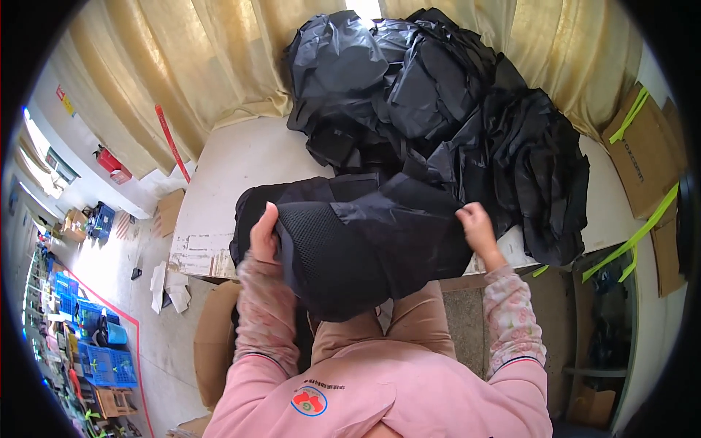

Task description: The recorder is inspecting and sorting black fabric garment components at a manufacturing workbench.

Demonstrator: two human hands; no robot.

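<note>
A black fabric piece (387, 244) with a honeycomb mesh panel at its left end is spread between my hands, over the table's front edge and my lap. On the left, my left hand (264, 235) grips it with the thumb up along the edge; the other fingers are hidden behind the cloth. My right hand (478, 230) is closed in a pinch on its right edge. More black cloth (252, 212) lies on the table just beneath and behind the piece. I cannot tell whether the two are joined.
A large heap of black fabric pieces (431, 80) fills the back and right of the white table (241, 157). Cardboard (646, 153) with yellow-green straps stands at the right. A brown carton (217, 343) sits by my left leg. Blue crates (109, 365) stand on the floor far left.
</note>
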